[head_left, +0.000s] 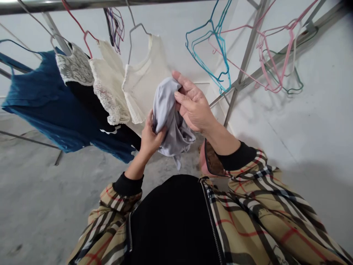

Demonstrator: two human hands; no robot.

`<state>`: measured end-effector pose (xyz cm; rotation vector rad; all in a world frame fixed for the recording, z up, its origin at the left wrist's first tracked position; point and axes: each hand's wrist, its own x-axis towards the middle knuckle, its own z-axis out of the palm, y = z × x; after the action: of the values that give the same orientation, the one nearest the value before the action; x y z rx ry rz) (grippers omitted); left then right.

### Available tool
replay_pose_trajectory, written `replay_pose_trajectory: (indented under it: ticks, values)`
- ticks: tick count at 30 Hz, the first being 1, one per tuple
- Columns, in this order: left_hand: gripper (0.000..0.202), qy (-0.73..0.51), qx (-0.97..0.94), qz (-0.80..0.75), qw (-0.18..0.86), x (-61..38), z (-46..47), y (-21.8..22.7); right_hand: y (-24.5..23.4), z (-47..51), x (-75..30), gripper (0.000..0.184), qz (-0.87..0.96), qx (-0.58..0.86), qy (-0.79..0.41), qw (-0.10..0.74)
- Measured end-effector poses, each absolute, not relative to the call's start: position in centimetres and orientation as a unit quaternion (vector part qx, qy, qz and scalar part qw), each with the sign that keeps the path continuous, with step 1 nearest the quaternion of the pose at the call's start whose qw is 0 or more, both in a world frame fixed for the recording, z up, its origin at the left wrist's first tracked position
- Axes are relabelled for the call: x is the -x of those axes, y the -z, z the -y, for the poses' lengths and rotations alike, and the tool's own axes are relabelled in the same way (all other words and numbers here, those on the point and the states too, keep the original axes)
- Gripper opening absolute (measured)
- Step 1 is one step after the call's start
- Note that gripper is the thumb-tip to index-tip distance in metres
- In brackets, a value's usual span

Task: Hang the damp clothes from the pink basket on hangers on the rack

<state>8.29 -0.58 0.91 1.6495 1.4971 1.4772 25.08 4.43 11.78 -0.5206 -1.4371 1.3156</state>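
A bunched light grey-lavender garment (172,114) hangs between my two hands, in front of the clothes rack. My left hand (151,136) grips its lower left side, the thumb lying across the cloth. Higher up on the right, my right hand (193,101) pinches the garment's upper edge between thumb and fingers. What kind of garment it is cannot be made out from the folds. Just behind it a white sleeveless top (146,81) hangs on a grey hanger (132,29).
A metal rail (82,4) runs along the top. Left of my hands hang a cream lace top (110,84), a black garment with lace (75,66) and a blue garment (46,99). Blue hangers (209,36) and pink hangers (289,40) hang right. Below lies a pink container (204,160).
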Motion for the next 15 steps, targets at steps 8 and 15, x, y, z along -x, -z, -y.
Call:
replay_pose_trajectory:
  ticks: [8, 15]
  values:
    - [0.027, -0.635, -0.521, -0.565, -0.074, -7.9, 2.5, -1.4, -12.7, -3.4, -23.8, 0.057, 0.656, 0.19, -0.503, 0.53]
    - [0.037, -0.606, -0.46, -0.63, 0.157, -11.0, 3.3, 3.4, -13.0, -2.1, -22.9, 0.063, 0.687, 0.168, -0.454, 0.542]
